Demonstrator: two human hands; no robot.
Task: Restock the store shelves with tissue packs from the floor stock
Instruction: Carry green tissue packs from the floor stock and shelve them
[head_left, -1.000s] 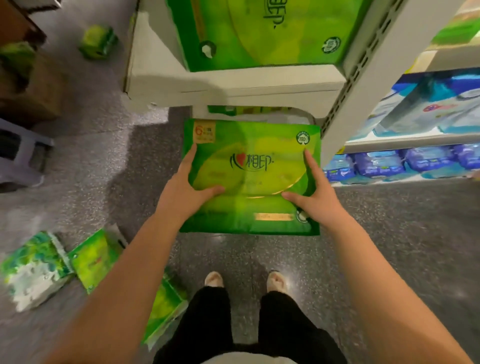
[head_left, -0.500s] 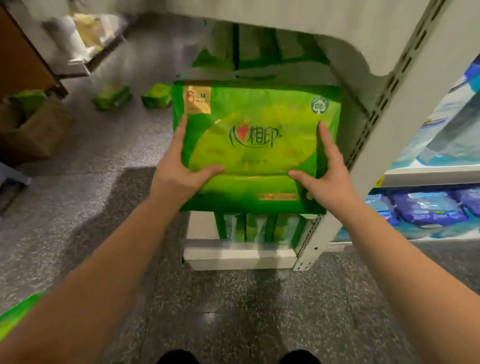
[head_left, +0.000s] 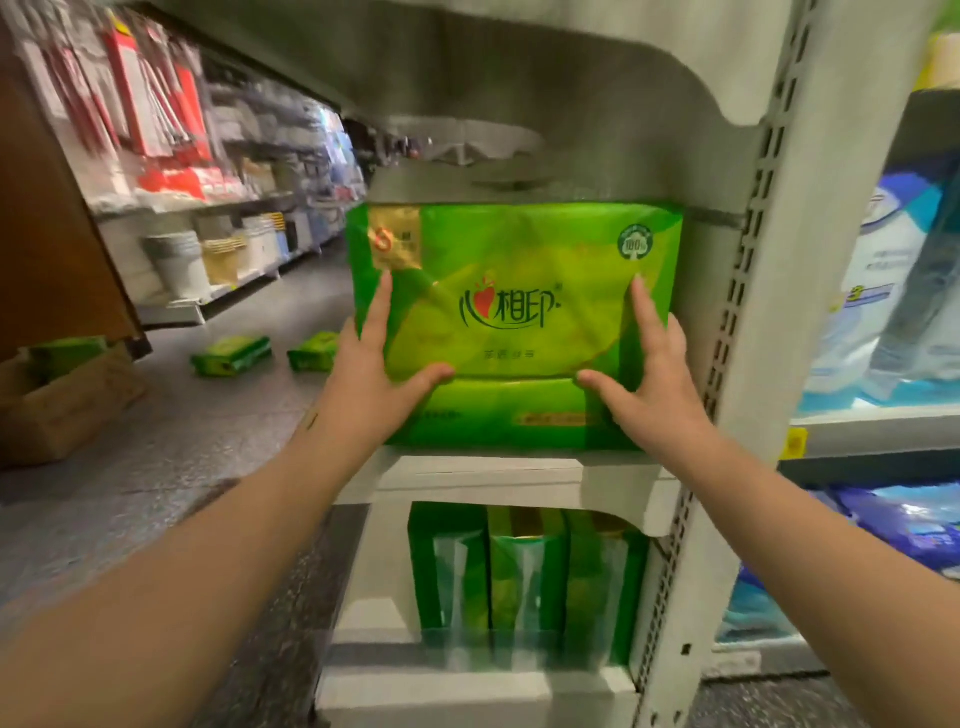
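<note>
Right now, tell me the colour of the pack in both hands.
Green tissue pack, seen from the head view.

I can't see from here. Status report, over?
Left hand, right hand flat against big green plastic tissue pack. Pack upright at grey metal shelf. Nothing blocking.

- One view only, from the person's head, facing forward and slightly down.
- It is near the white shelf (head_left: 498, 475); the aisle floor (head_left: 171, 457) runs far left.
</note>
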